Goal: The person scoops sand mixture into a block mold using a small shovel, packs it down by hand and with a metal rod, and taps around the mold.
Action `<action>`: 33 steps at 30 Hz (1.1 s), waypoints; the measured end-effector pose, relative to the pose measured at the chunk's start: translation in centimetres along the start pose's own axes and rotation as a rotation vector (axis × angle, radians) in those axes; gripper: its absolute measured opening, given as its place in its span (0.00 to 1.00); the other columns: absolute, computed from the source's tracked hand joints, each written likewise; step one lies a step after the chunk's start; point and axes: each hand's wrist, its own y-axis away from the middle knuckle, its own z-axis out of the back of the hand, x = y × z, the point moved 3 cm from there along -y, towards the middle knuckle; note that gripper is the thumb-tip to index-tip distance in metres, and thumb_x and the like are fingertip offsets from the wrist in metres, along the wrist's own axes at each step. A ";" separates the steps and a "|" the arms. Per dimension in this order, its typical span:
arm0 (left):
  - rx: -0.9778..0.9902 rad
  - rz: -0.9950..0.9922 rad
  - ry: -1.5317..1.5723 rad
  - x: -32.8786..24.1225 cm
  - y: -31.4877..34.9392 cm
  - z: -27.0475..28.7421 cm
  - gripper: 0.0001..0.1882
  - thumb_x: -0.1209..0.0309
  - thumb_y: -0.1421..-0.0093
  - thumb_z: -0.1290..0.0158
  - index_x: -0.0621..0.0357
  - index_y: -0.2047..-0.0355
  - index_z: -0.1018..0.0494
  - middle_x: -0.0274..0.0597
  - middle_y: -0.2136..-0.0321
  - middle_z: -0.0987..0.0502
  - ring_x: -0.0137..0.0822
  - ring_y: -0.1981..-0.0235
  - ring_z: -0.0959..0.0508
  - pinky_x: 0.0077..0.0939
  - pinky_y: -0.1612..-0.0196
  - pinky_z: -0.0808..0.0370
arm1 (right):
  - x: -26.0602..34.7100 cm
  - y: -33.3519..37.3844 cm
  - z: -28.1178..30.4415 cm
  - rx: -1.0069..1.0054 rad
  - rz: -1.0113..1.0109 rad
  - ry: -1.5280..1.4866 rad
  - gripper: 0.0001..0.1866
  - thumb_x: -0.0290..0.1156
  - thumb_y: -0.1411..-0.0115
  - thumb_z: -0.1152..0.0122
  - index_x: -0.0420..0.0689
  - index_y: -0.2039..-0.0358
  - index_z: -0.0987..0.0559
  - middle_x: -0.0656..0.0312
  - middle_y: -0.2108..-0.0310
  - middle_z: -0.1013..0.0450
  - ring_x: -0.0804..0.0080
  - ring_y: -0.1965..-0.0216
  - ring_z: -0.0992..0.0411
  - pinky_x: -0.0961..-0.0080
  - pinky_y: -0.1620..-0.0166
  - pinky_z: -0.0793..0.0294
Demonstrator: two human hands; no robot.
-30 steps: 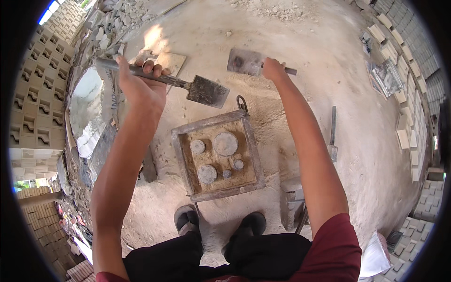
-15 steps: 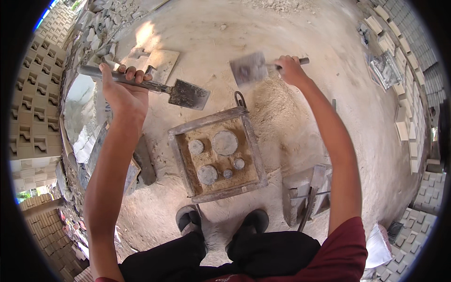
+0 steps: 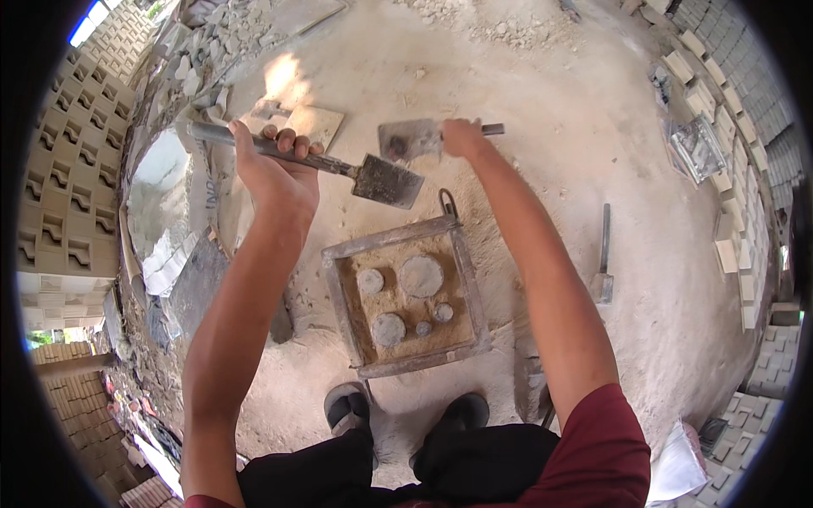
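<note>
Dusty floor (image 3: 576,127), left hand (image 3: 281,176) gripping spade (image 3: 386,180), long axis slanting down-right, right hand (image 3: 462,138) gripping trowel (image 3: 411,140) level, blade leftward, upper centre

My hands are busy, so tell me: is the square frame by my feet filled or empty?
Not empty: sandy material lies inside the square frame, around five round grey pieces; how deep, I cannot tell.

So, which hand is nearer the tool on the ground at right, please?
Right: the right hand is ahead and left of the tool; the left hand is farther left.
</note>
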 end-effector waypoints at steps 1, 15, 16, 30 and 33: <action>0.005 0.012 0.004 0.6 0.0 -0.5 0.25 0.42 0.36 0.59 0.51 0.75 0.39 0.33 0.83 0.41 0.33 0.80 0.41 0.34 0.67 0.38 | -0.5 0.5 -0.2 -0.008 0.074 0.060 0.16 0.31 0.47 0.44 0.51 0.56 0.22 0.56 0.55 0.24 0.56 0.48 0.29 0.48 0.42 0.42; 0.022 0.002 0.010 1.2 -0.1 0.2 0.24 0.43 0.35 0.60 0.50 0.75 0.40 0.33 0.83 0.42 0.33 0.80 0.41 0.33 0.67 0.39 | -14.4 9.8 2.2 -0.238 0.006 -0.109 0.13 0.31 0.47 0.45 0.56 0.61 0.19 0.55 0.63 0.25 0.58 0.54 0.30 0.53 0.45 0.43; 0.005 -0.022 0.005 1.3 -0.2 0.1 0.24 0.43 0.35 0.60 0.51 0.75 0.41 0.33 0.83 0.42 0.33 0.80 0.41 0.33 0.67 0.39 | -15.1 9.4 1.8 -0.299 -0.248 -0.066 0.14 0.31 0.47 0.45 0.54 0.60 0.19 0.54 0.60 0.25 0.57 0.52 0.30 0.52 0.44 0.43; -0.029 0.020 -0.018 2.6 -0.6 0.2 0.24 0.43 0.36 0.58 0.51 0.74 0.42 0.33 0.82 0.43 0.33 0.80 0.43 0.31 0.68 0.41 | -15.1 15.9 -1.0 -0.392 0.059 -0.005 0.18 0.24 0.53 0.42 0.52 0.60 0.19 0.62 0.64 0.27 0.61 0.56 0.32 0.58 0.51 0.42; -0.039 0.023 0.003 3.0 -0.8 -0.2 0.24 0.43 0.36 0.58 0.50 0.74 0.42 0.33 0.82 0.43 0.33 0.80 0.43 0.31 0.68 0.41 | -15.4 15.9 -0.9 -0.667 -0.030 -0.047 0.20 0.22 0.53 0.42 0.53 0.58 0.20 0.62 0.64 0.29 0.62 0.56 0.34 0.60 0.51 0.43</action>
